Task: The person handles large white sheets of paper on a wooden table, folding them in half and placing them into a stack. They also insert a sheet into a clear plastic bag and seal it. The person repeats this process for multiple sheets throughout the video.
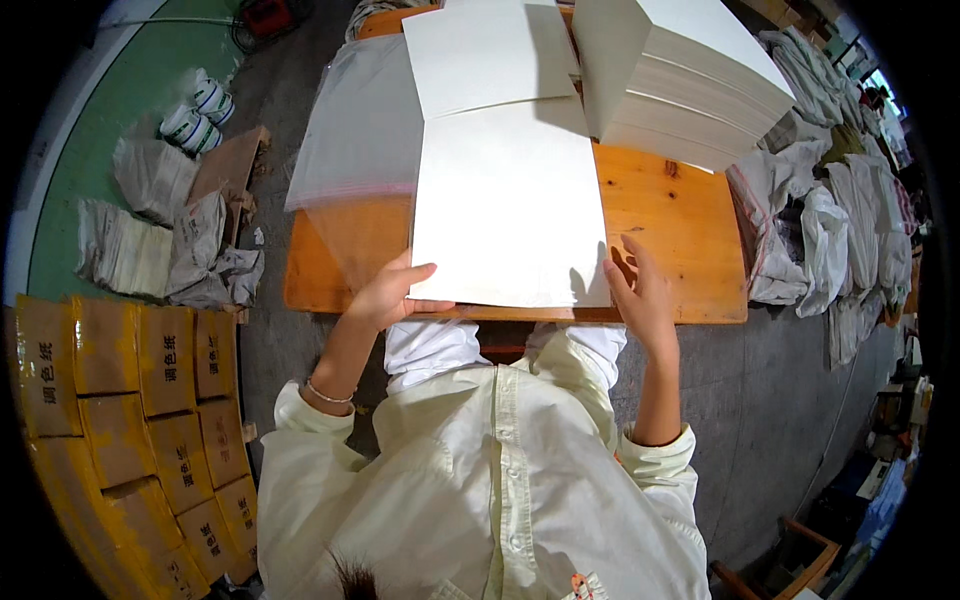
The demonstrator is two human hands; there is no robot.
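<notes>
A white sheet of paper (505, 205) lies on the wooden table (680, 230) in front of me, its near edge at the table's front. My left hand (392, 292) pinches the sheet's near left corner. My right hand (637, 288) rests with spread fingers beside the sheet's near right corner, touching its edge. A second white sheet (480, 50) lies just beyond it. Clear plastic bags (355, 130) lie under and to the left of the sheets.
A tall stack of white paper (680, 75) stands at the table's far right. Wrapped bundles (820, 230) pile up on the floor to the right. Yellow cartons (130, 400) and more wrapped bundles (160, 235) sit on the floor to the left.
</notes>
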